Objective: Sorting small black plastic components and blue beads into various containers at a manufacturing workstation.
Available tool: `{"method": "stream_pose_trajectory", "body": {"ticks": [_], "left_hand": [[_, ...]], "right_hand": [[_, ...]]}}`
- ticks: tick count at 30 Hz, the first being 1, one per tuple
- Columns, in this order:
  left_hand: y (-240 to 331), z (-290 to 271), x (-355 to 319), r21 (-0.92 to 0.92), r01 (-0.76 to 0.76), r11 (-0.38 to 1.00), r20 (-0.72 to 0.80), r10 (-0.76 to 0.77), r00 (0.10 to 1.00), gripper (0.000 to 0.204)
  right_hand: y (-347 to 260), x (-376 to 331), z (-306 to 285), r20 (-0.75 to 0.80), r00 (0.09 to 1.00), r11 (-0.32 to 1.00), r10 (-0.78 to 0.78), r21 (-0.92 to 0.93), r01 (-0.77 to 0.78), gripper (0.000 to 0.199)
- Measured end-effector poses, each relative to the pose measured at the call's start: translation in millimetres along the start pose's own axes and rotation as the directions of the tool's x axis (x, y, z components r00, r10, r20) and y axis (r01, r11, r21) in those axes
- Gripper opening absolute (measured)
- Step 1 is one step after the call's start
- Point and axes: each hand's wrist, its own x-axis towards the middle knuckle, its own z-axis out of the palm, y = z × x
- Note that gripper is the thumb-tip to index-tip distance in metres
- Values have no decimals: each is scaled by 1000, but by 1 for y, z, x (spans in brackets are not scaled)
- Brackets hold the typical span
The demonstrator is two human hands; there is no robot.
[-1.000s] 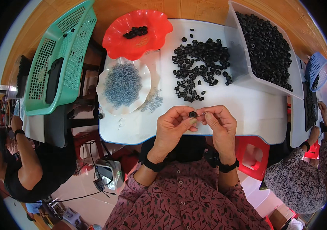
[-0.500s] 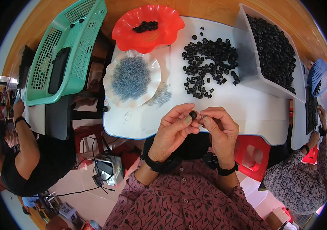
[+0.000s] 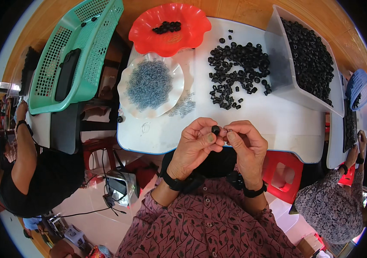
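Observation:
My left hand (image 3: 195,145) pinches a small black round part (image 3: 215,129) between thumb and fingers, above the table's near edge. Close beside it my right hand (image 3: 249,142) is closed, thumb against forefinger, on a tiny metallic piece (image 3: 228,130), too small to make out fully. The fingertips of both hands nearly meet. Beyond them lies a loose spread of small black parts (image 3: 239,60) on the white table (image 3: 149,139). A white scalloped plate (image 3: 177,81) holds a heap of tiny grey ring-like pieces (image 3: 149,84).
Behind the plate sits a red scalloped dish (image 3: 188,41) with several black parts. A clear bin (image 3: 278,64) full of black parts stands at right, a green basket (image 3: 93,64) at left. Co-workers sit on both sides; a red stool (image 3: 282,176) is at right.
My hands stay close together with only slight finger movement. The view has shifted a little, so the table things sit slightly further right. The left co-worker's arm has moved slightly.

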Motion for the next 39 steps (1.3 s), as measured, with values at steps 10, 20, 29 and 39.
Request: {"method": "stream_pose_trajectory", "body": {"ticks": [10,20,29,39], "left_hand": [[-3,-7,1,-15,-22,1000,42,22,999,27],[-1,-2,0,86,-26,996,10,25,1000,26],[0,-10,1,150,-8,989,13,6,1000,26],[5,-13,-2,198,78,977,13,-82,997,24]], "right_hand": [[4,0,4,8,988,979,-153,-134,153,14],[1,3,4,12,969,907,-248,-348,237,12],[-4,9,-5,123,974,877,-193,-423,227,11],[-6,14,-14,175,984,928,-32,-360,94,9]]}}
